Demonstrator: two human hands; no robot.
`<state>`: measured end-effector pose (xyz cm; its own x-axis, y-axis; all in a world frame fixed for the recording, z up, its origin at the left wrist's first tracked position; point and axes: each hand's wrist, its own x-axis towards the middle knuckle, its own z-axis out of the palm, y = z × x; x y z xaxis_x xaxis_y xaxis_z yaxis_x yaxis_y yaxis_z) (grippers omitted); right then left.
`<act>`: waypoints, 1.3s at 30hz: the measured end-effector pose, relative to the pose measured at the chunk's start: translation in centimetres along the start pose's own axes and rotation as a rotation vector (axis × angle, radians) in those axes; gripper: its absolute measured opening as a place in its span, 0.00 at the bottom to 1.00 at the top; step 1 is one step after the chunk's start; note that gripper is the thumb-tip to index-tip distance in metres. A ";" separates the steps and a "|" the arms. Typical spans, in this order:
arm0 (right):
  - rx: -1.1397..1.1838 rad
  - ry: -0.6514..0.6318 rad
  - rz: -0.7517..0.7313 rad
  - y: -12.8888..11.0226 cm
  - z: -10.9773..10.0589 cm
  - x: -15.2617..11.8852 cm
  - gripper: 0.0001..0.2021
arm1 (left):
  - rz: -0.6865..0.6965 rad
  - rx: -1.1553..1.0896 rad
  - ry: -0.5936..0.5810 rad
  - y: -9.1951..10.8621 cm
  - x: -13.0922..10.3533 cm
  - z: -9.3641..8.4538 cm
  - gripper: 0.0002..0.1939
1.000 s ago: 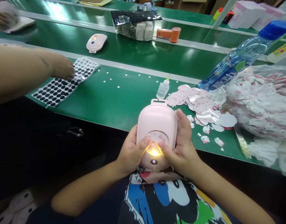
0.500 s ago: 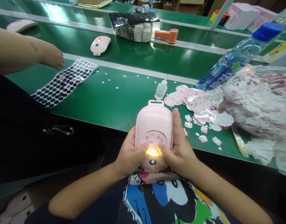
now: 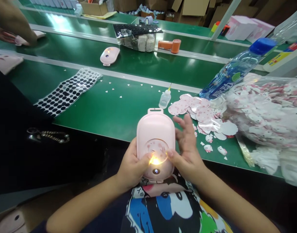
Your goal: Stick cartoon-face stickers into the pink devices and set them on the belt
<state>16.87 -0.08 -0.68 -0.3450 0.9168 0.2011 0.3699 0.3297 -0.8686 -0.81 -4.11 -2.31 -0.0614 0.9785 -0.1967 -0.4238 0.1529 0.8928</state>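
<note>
Two bare hands of ours meet around a pink device [image 3: 155, 126] in the middle of the head view, held upright before us at the near edge of the green bench [image 3: 107, 116], its loop end pointing away from us. Our left hand [image 3: 131, 166] is closed around the device's left side, thumb on the front beside a bright yellow glow [image 3: 155, 160]; we cannot see how its other fingers lie behind. Our right hand [image 3: 188, 150] is looser: its thumb touches the rim of the round patterned window [image 3: 152, 146], while the fingers we can see stand open and spread beside the right edge. Past the loop we see a small dropper bottle [image 3: 165, 99] standing on the bench, and to its right an overlapping pile of round printed cards [image 3: 187, 106], some cat-head pieces [image 3: 208, 148] and a clear bag [image 3: 267, 113] full of more, with a blue-capped bottle [image 3: 236, 76] leaning just behind. On our left lies a sheet of black dots [image 3: 68, 92], near scattered white triangles [image 3: 121, 96]. Farther back, we find a second pink device [image 3: 110, 55], an orange tool [image 3: 170, 46] and, at the upper left, a co-worker's blurred arm [image 3: 16, 21].
</note>
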 end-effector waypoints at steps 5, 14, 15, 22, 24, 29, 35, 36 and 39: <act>-0.480 0.181 0.055 1.7 -2.0 6.9 0.42 | 0.091 -0.015 0.126 -0.1 0.5 -0.5 0.23; 0.162 -0.119 0.081 -1.2 -1.5 5.8 0.33 | 0.100 -0.034 0.104 -0.6 0.0 -0.8 0.23; 0.277 -0.178 0.122 -1.5 -1.0 4.6 0.35 | 0.097 -0.042 0.101 -0.5 0.0 -0.6 0.23; 0.376 -0.170 0.239 -2.7 1.4 0.8 0.36 | 0.042 -0.100 0.053 -0.3 0.0 0.4 0.24; 0.414 -0.159 0.246 -2.7 1.3 0.8 0.37 | 0.040 -0.102 0.052 -0.4 0.0 0.3 0.24; 0.508 -0.174 0.290 -2.4 1.4 0.6 0.37 | 0.038 -0.102 0.038 -0.5 -0.1 0.0 0.25; 0.458 -0.206 0.222 -1.7 1.8 0.5 0.37 | 0.042 -0.122 0.018 -0.5 -0.3 0.0 0.26; 0.439 -0.207 0.217 -1.6 1.8 0.6 0.36 | 0.039 -0.119 0.021 -0.5 -0.3 0.0 0.26; 0.414 -0.193 0.196 -1.6 1.8 0.9 0.35 | 0.037 -0.092 0.023 -0.5 -0.3 0.0 0.26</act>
<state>14.46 -0.20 0.06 -0.4713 0.8812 -0.0380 0.0841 0.0020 -0.9965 -0.58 -4.48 -2.65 -0.0993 0.9796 -0.1745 -0.5021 0.1021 0.8588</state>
